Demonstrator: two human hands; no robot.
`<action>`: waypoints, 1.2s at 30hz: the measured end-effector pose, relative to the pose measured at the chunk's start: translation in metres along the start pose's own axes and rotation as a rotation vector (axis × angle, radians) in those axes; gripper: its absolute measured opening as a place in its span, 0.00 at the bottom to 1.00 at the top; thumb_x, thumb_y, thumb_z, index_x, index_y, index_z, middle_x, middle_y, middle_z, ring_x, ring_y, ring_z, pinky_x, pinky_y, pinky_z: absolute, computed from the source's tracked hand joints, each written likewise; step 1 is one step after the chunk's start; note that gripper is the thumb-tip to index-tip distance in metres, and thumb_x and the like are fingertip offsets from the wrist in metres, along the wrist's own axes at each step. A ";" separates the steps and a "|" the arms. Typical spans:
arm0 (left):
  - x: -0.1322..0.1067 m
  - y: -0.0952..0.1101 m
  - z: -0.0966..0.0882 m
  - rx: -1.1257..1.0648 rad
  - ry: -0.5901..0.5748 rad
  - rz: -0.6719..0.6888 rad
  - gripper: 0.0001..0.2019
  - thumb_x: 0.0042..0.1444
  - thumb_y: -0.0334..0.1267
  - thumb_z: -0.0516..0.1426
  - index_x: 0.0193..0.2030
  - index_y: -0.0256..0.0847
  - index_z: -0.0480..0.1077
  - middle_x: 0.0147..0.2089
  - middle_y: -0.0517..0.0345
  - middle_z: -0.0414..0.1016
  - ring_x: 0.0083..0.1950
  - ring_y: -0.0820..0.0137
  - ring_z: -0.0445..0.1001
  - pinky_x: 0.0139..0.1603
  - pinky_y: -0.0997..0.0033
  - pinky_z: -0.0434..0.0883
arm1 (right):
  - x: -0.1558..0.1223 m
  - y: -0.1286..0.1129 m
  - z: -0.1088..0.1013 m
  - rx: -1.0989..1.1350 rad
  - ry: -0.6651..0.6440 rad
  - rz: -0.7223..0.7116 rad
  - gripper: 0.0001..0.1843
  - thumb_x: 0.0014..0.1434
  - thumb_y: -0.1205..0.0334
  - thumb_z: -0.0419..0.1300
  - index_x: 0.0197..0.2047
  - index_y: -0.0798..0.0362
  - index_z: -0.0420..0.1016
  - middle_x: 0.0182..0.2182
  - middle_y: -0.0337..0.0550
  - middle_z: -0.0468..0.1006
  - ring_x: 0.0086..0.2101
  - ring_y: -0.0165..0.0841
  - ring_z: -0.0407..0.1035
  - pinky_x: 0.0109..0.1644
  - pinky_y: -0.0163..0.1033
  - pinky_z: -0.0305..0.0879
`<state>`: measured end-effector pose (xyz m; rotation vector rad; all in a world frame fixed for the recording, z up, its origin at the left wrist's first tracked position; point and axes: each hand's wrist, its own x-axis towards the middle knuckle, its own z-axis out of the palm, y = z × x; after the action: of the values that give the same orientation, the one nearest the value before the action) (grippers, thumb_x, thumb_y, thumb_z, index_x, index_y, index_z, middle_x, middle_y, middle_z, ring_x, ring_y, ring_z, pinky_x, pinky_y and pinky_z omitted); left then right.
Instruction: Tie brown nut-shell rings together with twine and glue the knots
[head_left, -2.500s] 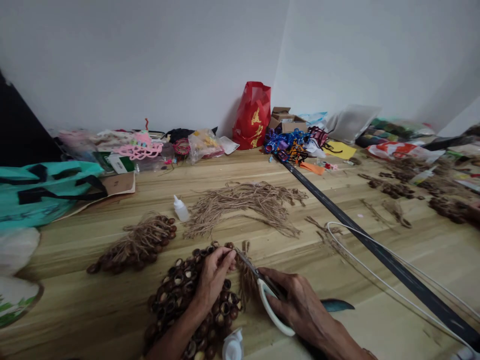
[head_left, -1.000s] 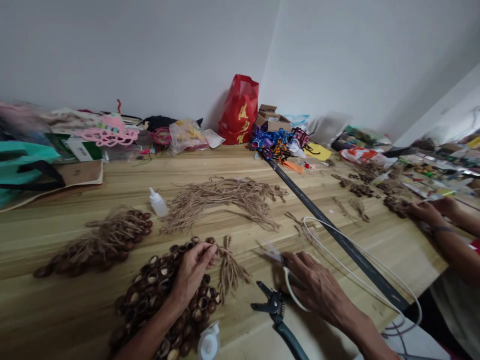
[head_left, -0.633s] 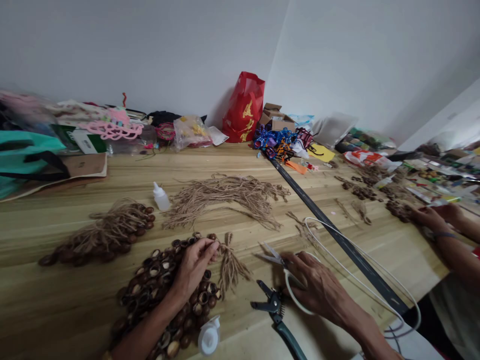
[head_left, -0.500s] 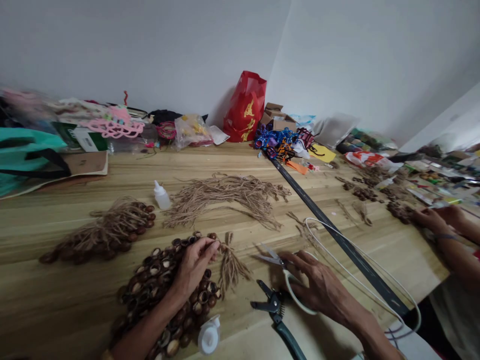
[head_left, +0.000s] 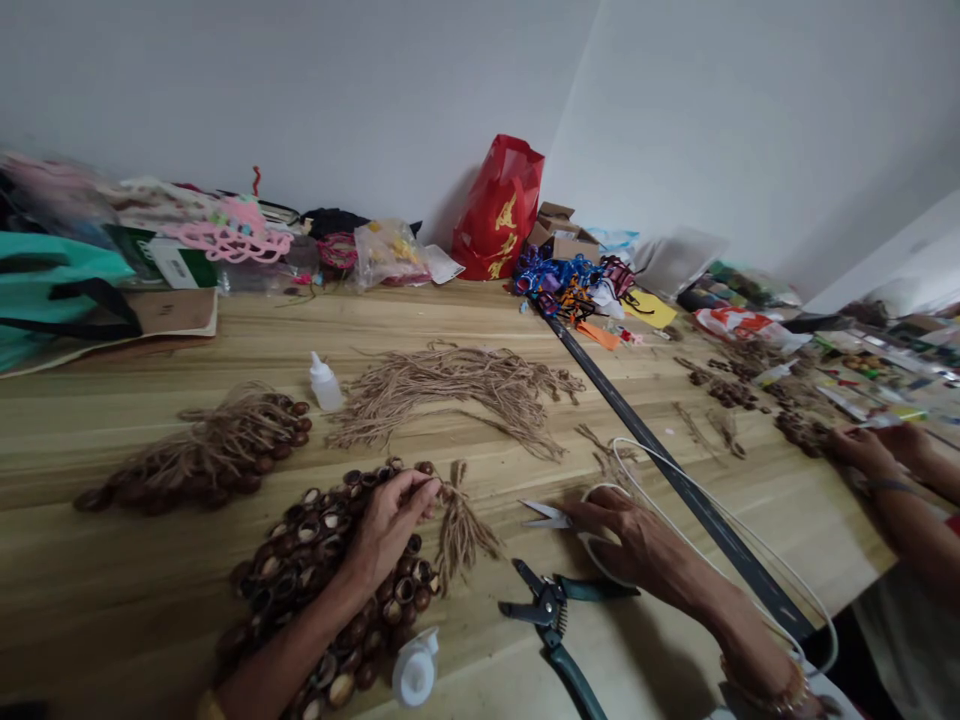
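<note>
My left hand (head_left: 396, 520) pinches the upper end of a brown twine tassel (head_left: 465, 530) lying on the wooden table. Beneath that hand and forearm spreads a heap of halved round brown nut shells (head_left: 307, 545). To the right, my right hand (head_left: 630, 535) grips white-handled scissors (head_left: 551, 515); their blades point left toward the tassel and stand slightly apart. Just below the scissors lie dark green pruning shears (head_left: 551, 605). By the shells' lower right edge sits a small white plastic bottle (head_left: 416, 668).
Behind my hands lies a bundle of cut twine (head_left: 457, 390) beside a dropper bottle (head_left: 325, 382). Shells with twine (head_left: 217, 450) are piled left. A white cable (head_left: 701, 575) loops near my right hand. A red bag (head_left: 499, 210) stands by the wall. Another person's hands (head_left: 874, 455) work right.
My right hand has closed around the scissors and shifted slightly right, swinging their blades more level and uncovering a handle of the pruning shears. My left hand keeps its pinch.
</note>
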<state>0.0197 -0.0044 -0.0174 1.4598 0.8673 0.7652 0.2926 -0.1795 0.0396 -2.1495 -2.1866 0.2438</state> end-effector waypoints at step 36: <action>0.000 -0.007 0.000 0.017 -0.016 0.021 0.13 0.55 0.48 0.56 0.31 0.38 0.71 0.25 0.61 0.71 0.27 0.70 0.70 0.31 0.74 0.67 | 0.046 -0.071 0.039 -0.221 0.071 -0.005 0.07 0.56 0.72 0.55 0.33 0.51 0.70 0.33 0.44 0.71 0.36 0.38 0.64 0.39 0.41 0.55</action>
<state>0.0195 -0.0045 -0.0246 1.4900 0.8492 0.7619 0.2157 -0.1366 0.0093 -2.2210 -2.2740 -0.0777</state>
